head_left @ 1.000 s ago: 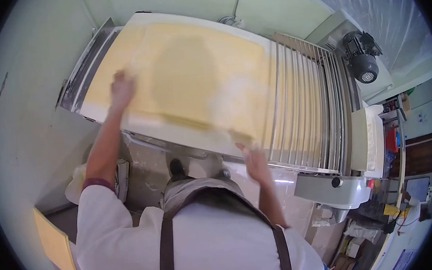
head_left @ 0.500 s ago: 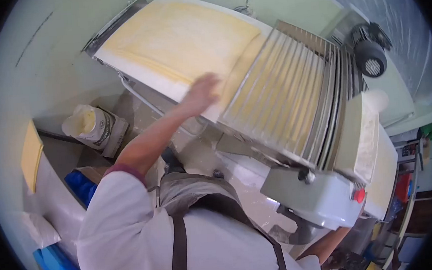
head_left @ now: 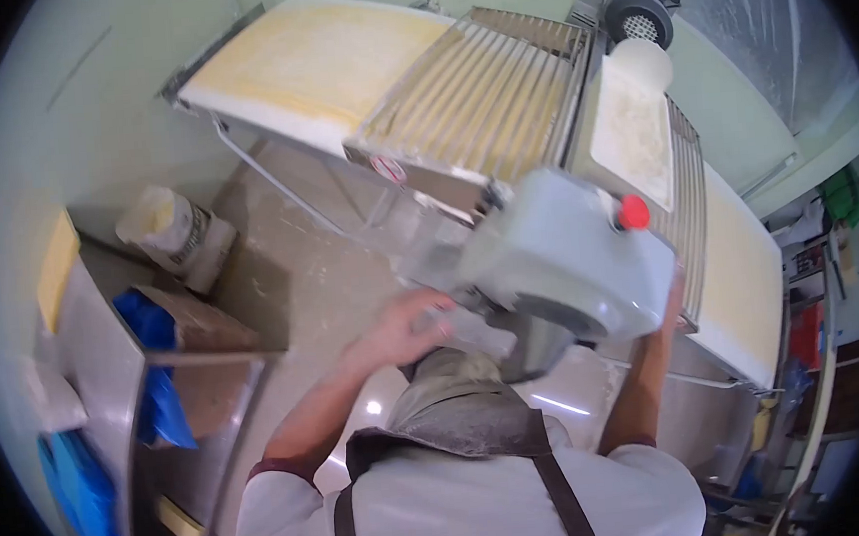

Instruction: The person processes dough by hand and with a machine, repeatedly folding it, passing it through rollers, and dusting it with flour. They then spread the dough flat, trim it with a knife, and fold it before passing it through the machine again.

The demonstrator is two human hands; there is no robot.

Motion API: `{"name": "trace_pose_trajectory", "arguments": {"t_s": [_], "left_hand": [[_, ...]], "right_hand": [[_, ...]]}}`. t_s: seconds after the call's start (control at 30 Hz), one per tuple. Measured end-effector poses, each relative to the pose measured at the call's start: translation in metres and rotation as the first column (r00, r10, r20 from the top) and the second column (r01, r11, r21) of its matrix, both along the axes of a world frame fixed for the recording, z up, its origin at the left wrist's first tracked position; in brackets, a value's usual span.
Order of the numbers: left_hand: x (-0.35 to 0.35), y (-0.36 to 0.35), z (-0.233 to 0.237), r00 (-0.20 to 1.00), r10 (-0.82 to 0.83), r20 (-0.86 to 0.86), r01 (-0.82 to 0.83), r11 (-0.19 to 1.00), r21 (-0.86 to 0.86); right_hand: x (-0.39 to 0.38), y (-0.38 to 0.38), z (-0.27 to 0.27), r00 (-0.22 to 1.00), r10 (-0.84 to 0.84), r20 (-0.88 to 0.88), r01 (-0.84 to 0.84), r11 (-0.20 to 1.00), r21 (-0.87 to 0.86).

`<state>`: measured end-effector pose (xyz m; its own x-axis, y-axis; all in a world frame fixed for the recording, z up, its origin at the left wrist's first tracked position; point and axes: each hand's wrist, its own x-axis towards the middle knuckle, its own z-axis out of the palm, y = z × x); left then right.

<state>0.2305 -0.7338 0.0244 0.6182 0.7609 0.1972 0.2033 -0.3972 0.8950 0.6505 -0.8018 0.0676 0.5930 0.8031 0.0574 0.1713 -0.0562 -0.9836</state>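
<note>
A dough sheeter with a grey housing [head_left: 568, 258] stands in front of me, a red button [head_left: 633, 212] on its top. My left hand [head_left: 414, 326] is beside the housing's lower left, thumb and fingers apart, close to a dark lever part. My right hand [head_left: 675, 296] lies against the housing's right side, its fingers mostly hidden. A wide yellow dough sheet [head_left: 325, 51] covers the left belt and runs under the slatted metal guard [head_left: 477, 95]. More pale yellow dough [head_left: 734, 272] shows on the right belt. A flour-dusted white tray [head_left: 632, 129] sits on top of the machine.
An open white flour sack [head_left: 168, 231] stands by the left wall. Nearer me is a metal table [head_left: 105, 321] with a dough slab [head_left: 58, 264] at its edge and blue plastic [head_left: 149, 322] below. A motor [head_left: 637, 19] rises at the back. Shelves [head_left: 808, 271] are at the far right.
My left hand has moved from the dough on the left belt down beside the housing. My view has shifted right, and my right arm now shows beside the machine.
</note>
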Motion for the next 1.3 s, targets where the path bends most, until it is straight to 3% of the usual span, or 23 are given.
{"name": "trace_pose_trajectory", "arguments": {"t_s": [0.07,0.1,0.13,0.2,0.3,0.33,0.37,0.57,0.67,0.77,0.8,0.87,0.93,1.0,1.1,1.2,1.23,1.3], "left_hand": [[0.050,-0.050,-0.021,0.999,-0.010,0.033,0.003,0.981,0.195],[0.072,-0.078,-0.033,0.999,0.000,0.055,-0.015,0.960,0.279],[0.088,-0.098,-0.042,0.988,0.147,0.039,-0.152,0.974,0.167],[0.105,-0.111,-0.052,0.913,0.404,-0.050,-0.406,0.914,-0.028],[0.161,-0.152,-0.076,0.799,0.584,0.141,-0.487,0.767,-0.419],[0.174,-0.156,-0.067,0.729,0.649,0.218,-0.477,0.709,-0.520],[0.187,-0.167,-0.051,0.585,0.740,0.333,-0.399,0.620,-0.676],[0.188,-0.168,-0.066,0.708,0.653,0.270,-0.333,0.645,-0.688],[0.182,-0.168,-0.060,0.690,0.617,0.378,-0.328,0.733,-0.596],[0.187,-0.166,-0.048,0.576,0.694,0.432,-0.461,0.712,-0.530],[0.189,-0.165,-0.043,0.578,0.714,0.396,-0.464,0.686,-0.560],[0.189,-0.167,-0.037,0.582,0.743,0.330,-0.471,0.639,-0.608],[0.194,-0.166,-0.039,0.539,0.772,0.336,-0.477,0.609,-0.634],[0.199,-0.167,-0.042,0.498,0.798,0.341,-0.482,0.581,-0.656],[0.204,-0.166,-0.042,0.440,0.825,0.355,-0.486,0.551,-0.678],[0.206,-0.167,-0.035,0.401,0.847,0.349,-0.497,0.521,-0.694],[0.208,-0.168,-0.035,0.388,0.855,0.343,-0.510,0.509,-0.693],[0.208,-0.168,-0.043,0.376,0.865,0.331,-0.554,0.496,-0.669]], "right_hand": [[0.000,-0.003,0.004,0.949,0.130,0.286,-0.139,0.990,0.013],[-0.002,-0.001,0.003,0.990,0.131,0.046,-0.134,0.988,0.072],[-0.002,0.003,0.001,0.970,0.137,-0.201,-0.112,0.985,0.129],[0.008,0.009,-0.005,0.929,0.238,-0.284,-0.192,0.965,0.181],[-0.002,0.000,0.014,0.928,0.267,-0.259,-0.235,0.961,0.146],[-0.008,0.002,0.021,0.939,0.259,-0.226,-0.233,0.963,0.135],[-0.009,0.001,0.023,0.940,0.267,-0.212,-0.244,0.961,0.130],[-0.004,-0.001,0.026,0.957,0.257,-0.137,-0.247,0.965,0.090],[0.000,-0.001,0.024,0.959,0.265,-0.102,-0.262,0.964,0.044],[0.013,-0.003,0.020,0.933,0.358,-0.019,-0.357,0.932,0.056],[0.017,-0.004,0.022,0.895,0.354,0.271,-0.400,0.907,0.135],[0.000,-0.014,0.052,0.629,0.172,0.758,-0.515,0.822,0.240],[0.001,-0.011,0.082,0.268,0.265,0.926,-0.821,0.565,0.075],[-0.004,0.016,0.102,0.020,0.323,0.946,-0.919,0.378,-0.109],[0.008,0.055,0.096,0.276,0.607,0.745,-0.856,0.509,-0.096],[0.008,0.046,0.091,0.353,0.578,0.736,-0.781,0.616,-0.109],[0.008,0.043,0.090,0.320,0.396,0.861,-0.868,0.487,0.099],[-0.003,0.033,0.102,0.270,0.292,0.917,-0.940,0.288,0.185]]}}
